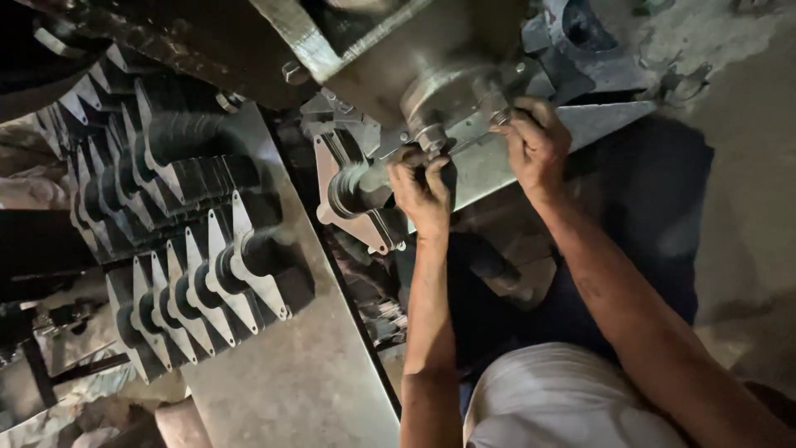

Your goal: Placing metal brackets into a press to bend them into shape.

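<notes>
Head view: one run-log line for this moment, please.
left hand: gripping dark handle at machine | right hand: on machine's metal fitting | clamped casting: in fixture | stacked castings: on left plate

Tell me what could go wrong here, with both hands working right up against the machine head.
The left hand grips a metal part pressed close to the round machine head; fingers could get pinched if anything shifts. The right hand sits at the edge of the metal plate, where a slip might scrape it. The light is dim, so misjudging contact seems likely. Rows of finished parts stand near the table edge and could be knocked.
</notes>
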